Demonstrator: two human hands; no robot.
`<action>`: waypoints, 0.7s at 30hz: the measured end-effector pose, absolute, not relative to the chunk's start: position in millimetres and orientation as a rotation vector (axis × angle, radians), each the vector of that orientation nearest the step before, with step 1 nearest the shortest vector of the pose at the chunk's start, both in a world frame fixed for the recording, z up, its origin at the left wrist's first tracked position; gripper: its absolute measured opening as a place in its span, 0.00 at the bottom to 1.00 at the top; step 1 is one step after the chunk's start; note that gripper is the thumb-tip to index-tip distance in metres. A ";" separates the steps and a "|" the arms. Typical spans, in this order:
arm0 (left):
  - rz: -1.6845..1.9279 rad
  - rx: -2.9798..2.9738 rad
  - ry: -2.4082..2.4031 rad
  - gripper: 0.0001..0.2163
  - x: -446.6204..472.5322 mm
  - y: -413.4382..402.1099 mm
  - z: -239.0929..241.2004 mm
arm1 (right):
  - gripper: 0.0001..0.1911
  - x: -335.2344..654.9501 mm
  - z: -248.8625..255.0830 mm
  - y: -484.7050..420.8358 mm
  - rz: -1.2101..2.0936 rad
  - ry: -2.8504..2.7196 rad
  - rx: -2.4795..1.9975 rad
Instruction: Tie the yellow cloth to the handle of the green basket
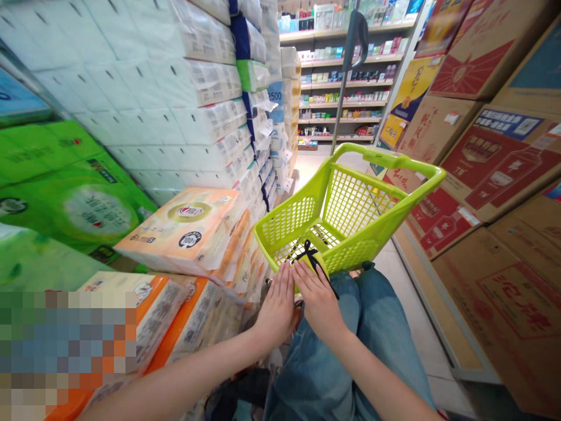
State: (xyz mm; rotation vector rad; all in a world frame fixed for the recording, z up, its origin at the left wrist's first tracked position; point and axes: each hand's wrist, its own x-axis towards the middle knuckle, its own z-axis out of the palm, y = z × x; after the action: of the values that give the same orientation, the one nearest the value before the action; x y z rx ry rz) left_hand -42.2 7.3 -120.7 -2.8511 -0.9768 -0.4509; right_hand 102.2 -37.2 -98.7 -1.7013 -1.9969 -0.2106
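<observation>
Side by side in front of my knees, my left hand (279,298) and my right hand (316,292) have their fingers straight and pointing forward. The right fingers lie against a small yellow item (319,259) tied with a black ribbon or cord, its bow on top. The left fingertips come close to its near left edge; whether they touch is unclear. Both thumbs and the item's underside are hidden. Just beyond stands a lime-green shopping basket (302,213) with a mesh wall and raised handle, tilted in view.
Tissue packs (205,134) are stacked high on the left, with orange packs (179,225) lower down. Liquor cartons (486,158) form a wall on the right. A hooked pole (346,76) rises behind the basket. Product shelves (346,61) close off the aisle's far end.
</observation>
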 end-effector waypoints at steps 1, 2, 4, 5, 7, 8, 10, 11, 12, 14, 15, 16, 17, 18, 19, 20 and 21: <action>-0.441 -2.850 -0.982 0.43 -42.0 7.2 -120.5 | 0.38 107.2 -97.6 -38.1 -0.200 -2.043 -1.662; -0.435 -2.851 -0.991 0.43 -41.9 7.1 -119.9 | 0.38 117.1 -95.9 -38.6 -0.195 -2.089 -1.625; -0.429 -2.860 -1.001 0.43 -41.8 6.8 -118.1 | 0.39 146.9 -92.0 -38.6 -0.210 -2.150 -1.587; -0.430 -2.867 -1.001 0.43 -41.9 6.7 -117.0 | 0.39 163.9 -90.1 -38.3 -0.233 -2.138 -1.603; -0.442 -2.881 -0.994 0.42 -42.2 6.6 -115.4 | 0.39 193.4 -87.5 -37.0 -0.288 -2.034 -1.699; -0.452 -2.891 -0.986 0.42 -42.4 6.6 -114.9 | 0.39 202.9 -87.1 -36.1 -0.309 -1.963 -1.756; -0.475 -2.905 -0.981 0.42 -42.8 6.9 -114.9 | 0.39 206.2 -88.4 -34.2 -0.332 -1.827 -1.854; -0.483 -2.909 -0.983 0.42 -43.0 7.1 -115.3 | 0.39 199.5 -90.0 -33.4 -0.335 -1.776 -1.892; -0.487 -2.910 -0.988 0.42 -43.1 7.3 -115.9 | 0.38 187.9 -92.1 -32.9 -0.335 -1.742 -1.916; -0.484 -2.909 -0.987 0.43 -43.1 7.8 -117.6 | 0.37 155.1 -97.1 -33.0 -0.323 -1.742 -1.916; -0.483 -2.908 -0.984 0.43 -43.0 8.1 -118.6 | 0.37 137.4 -99.5 -33.8 -0.305 -1.785 -1.884; -0.483 -2.908 -0.978 0.43 -42.9 8.3 -119.6 | 0.36 121.2 -101.4 -34.9 -0.285 -1.841 -1.838; -0.486 -2.909 -0.972 0.44 -42.7 8.4 -120.4 | 0.36 108.3 -102.6 -36.2 -0.266 -1.900 -1.786; -0.490 -2.909 -0.972 0.44 -42.5 8.4 -121.0 | 0.36 99.9 -103.0 -37.6 -0.249 -1.950 -1.738; -0.493 -2.908 -0.976 0.44 -42.3 8.3 -121.3 | 0.36 96.9 -102.5 -38.8 -0.234 -1.996 -1.697; -0.490 -2.906 -0.987 0.44 -42.0 8.1 -121.1 | 0.36 99.3 -101.2 -39.8 -0.221 -2.035 -1.667; -0.483 -2.905 -0.999 0.44 -41.7 7.8 -120.6 | 0.36 106.8 -99.3 -40.3 -0.213 -2.060 -1.651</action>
State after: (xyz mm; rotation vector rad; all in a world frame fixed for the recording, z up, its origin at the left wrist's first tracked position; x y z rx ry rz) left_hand -41.7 7.8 -120.6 -2.9053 -0.9987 -0.4830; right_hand 106.8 -40.3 -99.3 -1.6515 -2.0603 -0.2133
